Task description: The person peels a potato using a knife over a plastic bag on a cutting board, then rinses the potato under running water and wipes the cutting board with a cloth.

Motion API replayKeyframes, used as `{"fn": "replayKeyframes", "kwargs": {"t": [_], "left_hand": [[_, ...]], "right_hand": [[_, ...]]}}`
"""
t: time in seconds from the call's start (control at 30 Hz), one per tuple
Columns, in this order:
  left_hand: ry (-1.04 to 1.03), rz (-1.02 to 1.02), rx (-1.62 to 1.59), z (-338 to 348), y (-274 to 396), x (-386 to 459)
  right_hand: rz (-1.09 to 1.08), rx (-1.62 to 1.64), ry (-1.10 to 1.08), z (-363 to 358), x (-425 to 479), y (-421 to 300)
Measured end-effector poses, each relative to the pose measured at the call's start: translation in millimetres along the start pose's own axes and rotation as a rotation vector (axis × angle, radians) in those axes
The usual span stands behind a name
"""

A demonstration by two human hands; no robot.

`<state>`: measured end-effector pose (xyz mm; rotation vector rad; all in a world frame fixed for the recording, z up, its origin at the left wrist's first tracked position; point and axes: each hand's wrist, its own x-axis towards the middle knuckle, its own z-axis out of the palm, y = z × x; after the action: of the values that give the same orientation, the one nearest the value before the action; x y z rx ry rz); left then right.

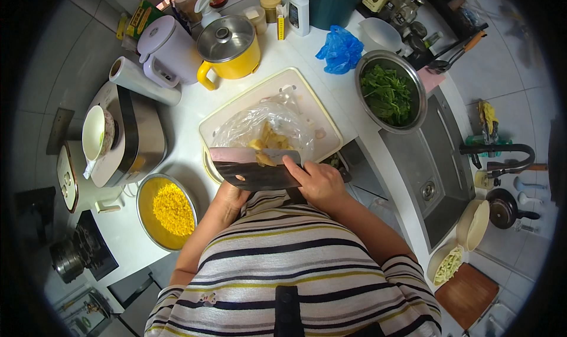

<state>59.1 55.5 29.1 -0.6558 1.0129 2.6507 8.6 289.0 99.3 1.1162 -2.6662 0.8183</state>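
Observation:
My right hand (324,184) grips a cleaver (266,175) with a broad dark blade and a hole near its far corner. One finger lies along the blade. Yellowish-brown scraps cling by its bright edge. Behind the blade is my left hand (234,200); its fingers are hidden, so I cannot tell whether it holds anything. Just beyond the cleaver, a clear plastic bag (234,123) lies spread on a pale cutting board (305,93) with a yellow-green rim. Yellowish food pieces (275,138) sit on the bag; their kind is unclear.
At left stand a metal bowl of chopped yellow food (175,211) and a rice cooker (133,129). A yellow pot (234,62) and lilac kettle (164,49) are behind. Right are a blue plastic bag (340,49), a bowl of leafy greens (390,95) and the sink (425,160).

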Motion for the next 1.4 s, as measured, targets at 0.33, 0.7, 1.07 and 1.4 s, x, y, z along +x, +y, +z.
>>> {"fn": "replayKeyframes", "kwargs": {"t": [0.33,0.7,1.07,1.4], "left_hand": [[-0.161,-0.061,0.191,41.2,20.8,-14.0],[-0.046,-0.079,-0.265,17.9,7.6,5.5],[0.067,-0.147,-0.216,21.1,11.7,-4.0],[0.148,-0.216,-0.122,20.4,11.3,-8.0]], "right_hand": [[0.362,-0.01,-0.136,13.3,-7.7,23.6],[-0.027,0.035,0.022,5.1,2.7,-6.6],[-0.053,-0.083,0.029,14.0,6.0,-4.6],[-0.072,-0.132,0.005,19.2,2.4,-2.7]]}}
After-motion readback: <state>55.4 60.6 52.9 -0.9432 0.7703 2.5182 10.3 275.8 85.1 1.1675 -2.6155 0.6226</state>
